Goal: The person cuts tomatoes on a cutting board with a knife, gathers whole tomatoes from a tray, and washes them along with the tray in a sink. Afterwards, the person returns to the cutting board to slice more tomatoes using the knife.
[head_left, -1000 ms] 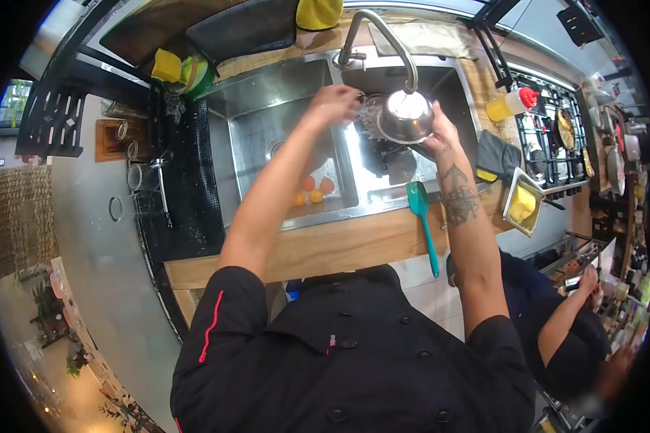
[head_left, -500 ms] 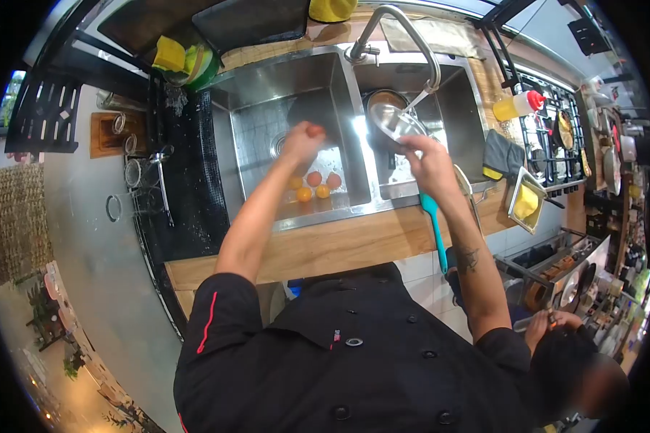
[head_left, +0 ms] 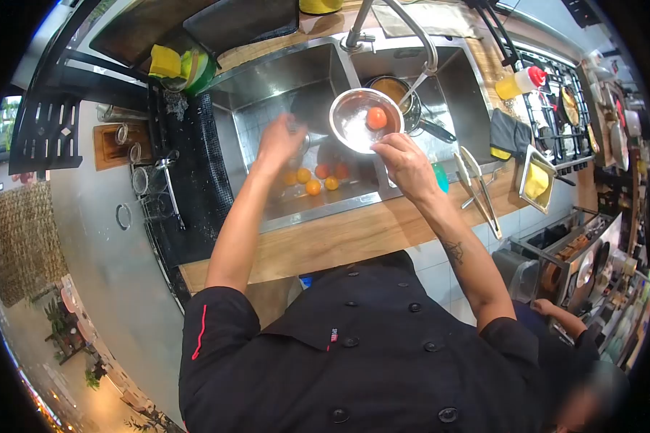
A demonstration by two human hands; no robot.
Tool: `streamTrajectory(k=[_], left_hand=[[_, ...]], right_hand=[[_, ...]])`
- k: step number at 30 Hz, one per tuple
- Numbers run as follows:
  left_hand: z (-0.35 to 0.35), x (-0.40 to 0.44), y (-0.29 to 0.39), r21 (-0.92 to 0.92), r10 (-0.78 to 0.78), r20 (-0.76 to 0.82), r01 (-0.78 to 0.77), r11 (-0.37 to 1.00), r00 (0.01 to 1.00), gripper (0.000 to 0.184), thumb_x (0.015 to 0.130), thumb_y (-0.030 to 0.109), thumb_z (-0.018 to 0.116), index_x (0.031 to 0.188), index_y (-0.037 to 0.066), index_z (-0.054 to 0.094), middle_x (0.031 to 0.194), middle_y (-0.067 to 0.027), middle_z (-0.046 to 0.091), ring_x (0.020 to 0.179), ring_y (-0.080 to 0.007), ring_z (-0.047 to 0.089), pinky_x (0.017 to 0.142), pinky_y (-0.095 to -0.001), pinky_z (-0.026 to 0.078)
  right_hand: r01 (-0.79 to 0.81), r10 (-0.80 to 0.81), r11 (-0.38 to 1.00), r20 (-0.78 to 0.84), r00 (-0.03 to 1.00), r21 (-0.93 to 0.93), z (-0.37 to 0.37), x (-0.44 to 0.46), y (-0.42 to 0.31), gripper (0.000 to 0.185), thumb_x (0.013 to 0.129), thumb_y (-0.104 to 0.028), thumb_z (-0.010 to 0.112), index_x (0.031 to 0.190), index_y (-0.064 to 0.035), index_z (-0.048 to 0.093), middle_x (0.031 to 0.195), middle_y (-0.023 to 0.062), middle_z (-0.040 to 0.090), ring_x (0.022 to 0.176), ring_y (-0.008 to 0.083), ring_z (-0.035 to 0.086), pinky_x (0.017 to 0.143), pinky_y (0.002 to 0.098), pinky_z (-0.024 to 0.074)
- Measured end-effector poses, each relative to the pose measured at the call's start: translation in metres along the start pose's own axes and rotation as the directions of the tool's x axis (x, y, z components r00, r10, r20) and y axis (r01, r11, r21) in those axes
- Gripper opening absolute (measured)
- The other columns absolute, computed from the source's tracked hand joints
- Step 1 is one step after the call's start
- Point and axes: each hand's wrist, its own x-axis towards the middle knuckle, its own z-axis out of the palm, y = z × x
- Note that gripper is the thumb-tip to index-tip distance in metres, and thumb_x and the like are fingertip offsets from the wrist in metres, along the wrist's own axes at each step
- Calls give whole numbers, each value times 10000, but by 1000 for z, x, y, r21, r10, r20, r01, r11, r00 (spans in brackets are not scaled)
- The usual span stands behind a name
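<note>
Bowl (head_left: 352, 133) with a red tomato (head_left: 376, 117) inside has its rim pinched by your right hand (head_left: 406, 164), fingers nearly closed. Your left hand (head_left: 280, 141) (too blurry to tell how open, or what it holds) is over the sink (head_left: 267, 97), near little tomatoes (head_left: 313, 187). Wooden worktop (head_left: 303, 249) runs before you; a stove (head_left: 549, 108) is off right.

A hand can drop into the left basin (head_left: 271, 94) from above, through its back half; near its front, small round fruits (head_left: 313, 187) take up floor. Crossing right, the metal bowl (head_left: 345, 131) hangs over the divider (head_left: 349, 71) — in the way at mid-length. Beyond it, the arched faucet (head_left: 431, 52) and the pan (head_left: 391, 88) with its handle (head_left: 438, 131) crowd the right basin (head_left: 471, 90); the tongs (head_left: 475, 180) straddle its front rim.
</note>
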Motion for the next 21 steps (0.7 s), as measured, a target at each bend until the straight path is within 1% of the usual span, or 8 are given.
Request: streamTrajectory(k=[2,4,6,8,11,15,17,21], left_hand=[[29,-24,-36,444,-225,351,50,895,909,1023,865,580,824,1599,-15,434,1587,-327,505,1448,-471,540,1152,-497,508],[85,-34,-93,444,-174,381,-14,896,908,1106,842,615,830,1637,-1,370,1652,-338,389,1495,-506,459,1186,-502,478],[91,-44,-93,436,-111,417,-91,895,902,1191,819,650,837,1675,14,306,1716,-349,273,1542,-540,377,1219,-507,448],[71,-60,-43,365,-44,473,-150,919,880,1190,819,669,832,1693,59,302,1683,-404,267,1529,-558,377,1234,-540,419],[93,-56,-51,388,83,480,-296,873,874,1147,804,652,850,1659,66,362,1638,-406,327,1483,-561,427,1230,-562,411],[119,-51,-59,295,129,467,-292,910,875,1034,799,595,867,1569,34,465,1581,-405,390,1435,-551,473,1205,-571,430],[107,-65,-33,355,-171,281,63,933,944,953,776,547,889,1482,13,538,1568,-398,401,1414,-541,489,1175,-564,451],[99,-48,-52,289,-139,262,60,956,955,869,758,512,895,1398,2,604,1470,-368,532,1349,-486,565,1094,-549,502]], right_hand=[[14,-14,999,0,1000,-32,-1,-4,0,258,781,5,710,1027,-73,713,1070,106,682,1076,335,674,891,445,590],[26,-27,998,-4,1000,-60,5,-8,0,276,766,-2,727,1032,-76,714,1126,120,680,1070,340,677,879,445,593],[-66,66,986,-3,998,-154,12,-16,5,266,810,19,770,1054,-87,779,1330,115,653,1084,316,691,896,436,573],[-53,61,980,37,997,-191,8,-15,5,262,807,8,771,1047,-97,778,1381,125,619,1142,327,670,931,457,554],[-3,16,974,56,998,-228,5,-6,4,251,805,-11,768,1034,-113,775,1425,140,592,1247,347,626,999,503,512],[-7,23,969,60,998,-248,9,-7,9,245,799,-20,759,1019,-126,762,1424,144,596,1325,365,589,1055,554,473],[-21,34,971,48,998,-240,6,-6,5,205,811,-32,743,1000,-108,732,1444,160,592,1330,367,586,1047,546,476],[-31,33,983,9,999,-179,9,-3,5,156,821,-49,724,971,-84,699,1448,187,601,1343,367,585,1046,517,484]])
